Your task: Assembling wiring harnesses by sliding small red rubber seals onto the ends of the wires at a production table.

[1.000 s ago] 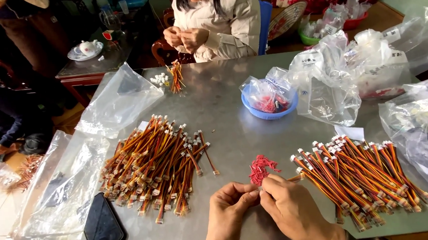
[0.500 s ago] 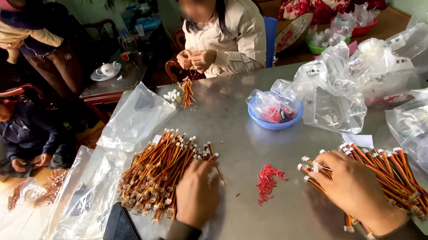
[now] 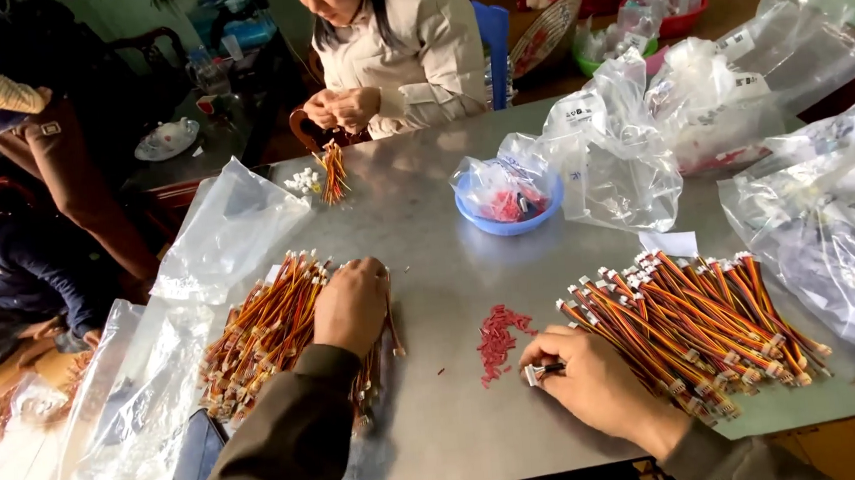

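My left hand (image 3: 352,303) rests palm-down on the right edge of a large pile of orange, yellow and red wire harnesses (image 3: 263,332) on the left of the metal table (image 3: 429,260). My right hand (image 3: 587,374) pinches one wire harness with a white connector (image 3: 537,371) at the near end of a second pile of wire harnesses (image 3: 694,322) on the right. A small heap of red plastic pieces (image 3: 500,337) lies between my hands.
A blue bowl (image 3: 511,219) with a bag of red pieces stands mid-table. Clear plastic bags (image 3: 827,212) crowd the right and back; more bags (image 3: 157,389) hang off the left edge. A dark phone (image 3: 197,457) lies near-left. Another person (image 3: 384,43) sits opposite, handling wires.
My hands were together over the red pieces; the left went to the left pile and now rests on it, the right moved to the right pile and grips one harness.
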